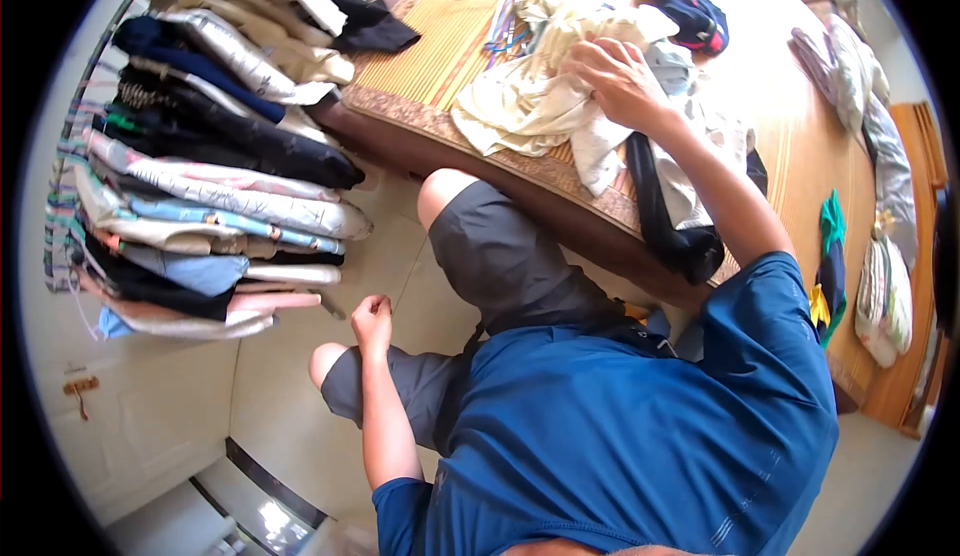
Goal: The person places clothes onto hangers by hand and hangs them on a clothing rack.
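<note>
My right hand (622, 84) is over a heap of clothes, its bent fingers gripping a crumpled cream garment (525, 101); the fingertips are partly hidden. A white garment (598, 151) and a black piece of clothing (660, 221) hang over the bed edge below that wrist. My left hand (372, 324) is curled closed above my knee, with nothing visible in it. Closest to it is the row of clothes hanging on a rack (240, 211). Several thin coloured hangers (510, 21) lie beside the cream garment.
The bed carries a striped bamboo-like mat (400, 81) with a brown patterned border. Dark clothing (688, 16) lies farther back. Rolled bedding (885, 301) and a green, black and yellow cloth (830, 266) lie to the right. A white door (140, 426) stands at lower left.
</note>
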Available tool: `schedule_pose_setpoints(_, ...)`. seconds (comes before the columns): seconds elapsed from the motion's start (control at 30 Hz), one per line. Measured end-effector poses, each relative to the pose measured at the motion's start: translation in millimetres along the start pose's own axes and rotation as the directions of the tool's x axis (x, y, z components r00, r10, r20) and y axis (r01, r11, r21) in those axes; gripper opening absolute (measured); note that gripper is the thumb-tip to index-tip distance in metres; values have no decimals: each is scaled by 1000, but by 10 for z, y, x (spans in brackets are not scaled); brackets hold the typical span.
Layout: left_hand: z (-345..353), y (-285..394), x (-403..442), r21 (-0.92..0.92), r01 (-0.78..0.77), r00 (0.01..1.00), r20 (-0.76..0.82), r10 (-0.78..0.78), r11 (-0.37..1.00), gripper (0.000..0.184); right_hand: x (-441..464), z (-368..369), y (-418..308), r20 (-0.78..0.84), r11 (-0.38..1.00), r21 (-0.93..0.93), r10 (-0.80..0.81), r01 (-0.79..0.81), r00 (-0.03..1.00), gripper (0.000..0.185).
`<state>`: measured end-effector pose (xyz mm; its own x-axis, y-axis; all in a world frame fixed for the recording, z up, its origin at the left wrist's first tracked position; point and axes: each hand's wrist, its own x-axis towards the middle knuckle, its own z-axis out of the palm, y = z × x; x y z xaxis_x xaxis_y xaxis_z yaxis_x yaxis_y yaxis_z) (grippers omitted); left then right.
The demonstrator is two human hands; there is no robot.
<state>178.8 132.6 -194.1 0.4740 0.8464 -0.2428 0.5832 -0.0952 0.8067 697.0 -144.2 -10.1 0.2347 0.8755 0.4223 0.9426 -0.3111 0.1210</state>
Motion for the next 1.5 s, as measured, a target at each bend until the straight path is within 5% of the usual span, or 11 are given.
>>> schedule_pose_setpoints(0.1, -53, 43, -161, 12, -11, 999, -47, 11, 1000, 15, 201, 283, 174, 39, 996, -62, 73, -71, 997, 36)
schedule_pose_setpoints(0.3, -198, 68, -306, -327, 192, 979, 3, -202, 925, 20, 994, -597, -305, -191, 532, 752, 742, -389, 643, 33)
schedule_pose_setpoints(0.37, -163, 325, -367, -443, 193, 980, 51, -191, 876, 28, 1059, -1102, -1193, -182, 521, 819, 631, -238, 754, 34)
schedule_pose_setpoints(0.4, -135, 515, -397, -550, 193, 981, 98, -167, 813, 37, 972, -891, -1431, -462, 987, 163, 77, -1, 883, 26)
schedule_pose_setpoints(0.5, -122, 952, -412, -840, 430, 864, 489, 119, 331, 72, 736, -970, -2746, -351, 189, 883, -341, 429, 872, 22)
schedule_pose_setpoints(0.73, 81, 1774, -696, -833, 507, 750, 553, 362, 221, 88, -1, -831, -3342, -24, -118, 992, -574, -53, 819, 20)
schedule_pose_setpoints(0.83, 188, 1622, -647, -796, 513, 735, 601, 315, 322, 69, -46, -791, -2959, 224, 243, 954, -197, -174, 954, 20)
schedule_pose_setpoints(1.0, 266, 1322, -746, -812, 336, 883, 447, 139, 477, 42, 57, -456, -1817, -112, 862, 444, 324, -244, 939, 38)
schedule_pose_setpoints(1.13, 122, 1138, -770, -790, 245, 942, 330, 54, 562, 29, 57, -158, -985, -44, 738, 40, 675, -674, 737, 63)
schedule_pose_setpoints(1.27, 96, 1047, -730, -659, 247, 954, 292, -62, 710, 21, 70, -226, -812, 380, 577, 314, 651, -753, 657, 46)
schedule_pose_setpoints(1.5, 340, 1571, -850, -212, -245, 964, 54, 261, 946, 67, 98, -628, -1976, -62, 667, 744, 93, -16, 994, 19)
